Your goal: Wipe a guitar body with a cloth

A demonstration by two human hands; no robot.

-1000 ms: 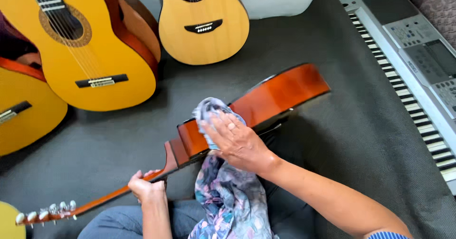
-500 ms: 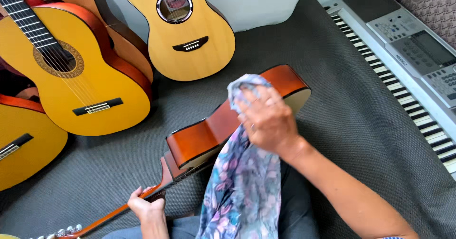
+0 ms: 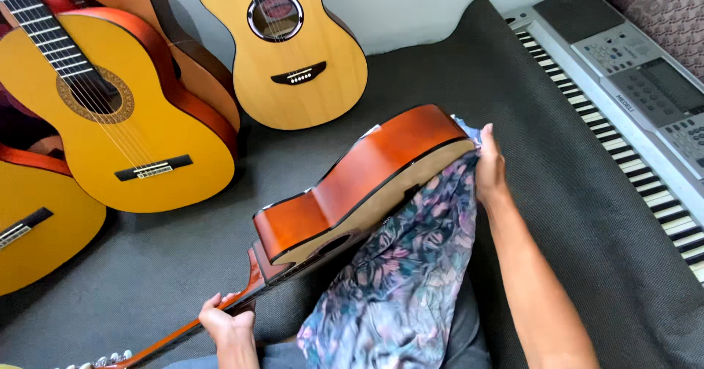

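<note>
A reddish-brown acoustic guitar (image 3: 359, 178) lies on its side across my lap, its glossy side facing up. My left hand (image 3: 227, 323) grips its neck near the bottom edge of the view. My right hand (image 3: 490, 167) presses a floral blue-and-pink cloth (image 3: 403, 281) against the guitar's far bottom end. The cloth hangs down over the guitar's front and my lap, hiding part of the body.
Three yellow guitars stand against the wall: one at the left (image 3: 117, 112), one at the back centre (image 3: 290, 46), one partly cut off at the far left (image 3: 33, 222). An electronic keyboard (image 3: 631, 90) lies at the right on the dark grey carpet (image 3: 572, 193).
My right hand has slid the cloth along the guitar's side from near the waist to the bottom end. The guitar has tilted more onto its edge; the view has shifted.
</note>
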